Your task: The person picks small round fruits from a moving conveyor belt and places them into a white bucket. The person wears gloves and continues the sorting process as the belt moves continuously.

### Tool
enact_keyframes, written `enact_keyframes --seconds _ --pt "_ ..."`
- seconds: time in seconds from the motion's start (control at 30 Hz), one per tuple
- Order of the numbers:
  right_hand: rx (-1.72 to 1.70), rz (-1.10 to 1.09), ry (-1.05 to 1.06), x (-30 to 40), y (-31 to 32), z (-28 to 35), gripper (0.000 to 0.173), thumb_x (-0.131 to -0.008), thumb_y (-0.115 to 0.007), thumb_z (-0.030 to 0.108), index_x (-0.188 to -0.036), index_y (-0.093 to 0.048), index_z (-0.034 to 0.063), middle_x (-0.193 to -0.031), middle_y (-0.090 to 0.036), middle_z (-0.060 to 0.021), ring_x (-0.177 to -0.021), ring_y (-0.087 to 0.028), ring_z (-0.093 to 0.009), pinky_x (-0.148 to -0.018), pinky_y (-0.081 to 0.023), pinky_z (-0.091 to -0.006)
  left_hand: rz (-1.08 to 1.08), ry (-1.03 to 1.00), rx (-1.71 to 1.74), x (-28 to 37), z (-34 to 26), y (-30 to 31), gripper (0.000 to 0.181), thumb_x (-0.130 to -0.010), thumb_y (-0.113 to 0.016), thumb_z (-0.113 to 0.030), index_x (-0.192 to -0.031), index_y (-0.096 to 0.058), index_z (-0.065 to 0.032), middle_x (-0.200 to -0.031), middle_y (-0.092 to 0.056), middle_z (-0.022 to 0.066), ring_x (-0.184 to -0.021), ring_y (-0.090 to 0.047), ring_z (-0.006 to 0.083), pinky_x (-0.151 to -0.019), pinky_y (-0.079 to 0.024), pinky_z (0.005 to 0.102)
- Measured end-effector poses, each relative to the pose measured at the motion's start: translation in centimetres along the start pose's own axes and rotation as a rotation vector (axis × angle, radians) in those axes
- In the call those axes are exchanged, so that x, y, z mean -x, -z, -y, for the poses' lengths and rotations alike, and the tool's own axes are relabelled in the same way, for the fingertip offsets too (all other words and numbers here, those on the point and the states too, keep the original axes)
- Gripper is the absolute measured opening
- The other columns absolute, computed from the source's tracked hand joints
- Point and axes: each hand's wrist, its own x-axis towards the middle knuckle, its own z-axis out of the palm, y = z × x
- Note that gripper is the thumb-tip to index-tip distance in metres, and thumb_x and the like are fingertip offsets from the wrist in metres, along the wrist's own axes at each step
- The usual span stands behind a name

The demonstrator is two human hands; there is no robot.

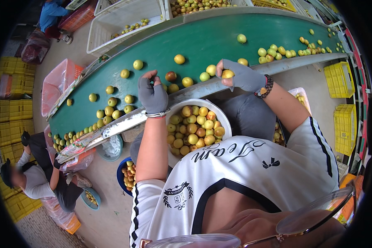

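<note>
My right hand [240, 75], in a grey fingerless glove, holds a yellowish jujube [228, 74] above the near metal rim [204, 87] of the green conveyor belt [204, 37]. My left hand [152, 94], gloved alike, is over the same rim with its fingers curled; whether anything is inside them is hidden. Beside it on the belt lie a reddish-brown jujube [170, 76] and a yellow one [187, 82]. Below both hands, at my lap, a round pale basin [224, 116] holds many yellow-green and red-blotched jujubes [192, 128].
More jujubes [109, 110] line the belt's near side. White crates [96, 34] stand beyond it. To the left sits a co-worker [38, 183]; another person [51, 15] is farther off. A blue tub [121, 175] of fruit is on the floor, with yellow crates [344, 128] at the right.
</note>
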Motion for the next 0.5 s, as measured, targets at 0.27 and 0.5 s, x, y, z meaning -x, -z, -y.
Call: enact_keyframes --seconds 0.27,0.5 --pt "1.014 -0.941 0.169 -6.6 17.4 3.3 0.042 -0.09 -0.06 0.031 -0.121 -0.054 0.0029 -0.112 -0.063 -0.0168 -0.094 -0.061 -0.031 -0.083 -0.048 -0.04 0.003 -0.04 -0.019 0.1 -0.2 -0.1 0.021 -0.087 -0.052 0.004 -0.107 -0.058 -0.0003 -0.101 -0.062 0.0063 -0.086 -0.057 0.0113 -0.076 -0.046 0.0241" --pt "0.933 -0.351 0.419 -11.3 2.3 1.8 0.034 -0.083 -0.063 0.025 -0.115 -0.061 0.0139 -0.104 -0.065 -0.0104 -0.094 -0.063 -0.028 -0.087 -0.051 -0.0373 -0.054 0.004 0.074 0.1 -1.3 0.0 0.024 -0.087 -0.051 0.005 -0.111 -0.056 0.0001 -0.103 -0.06 0.0074 -0.091 -0.057 0.0135 -0.082 -0.046 0.0267"
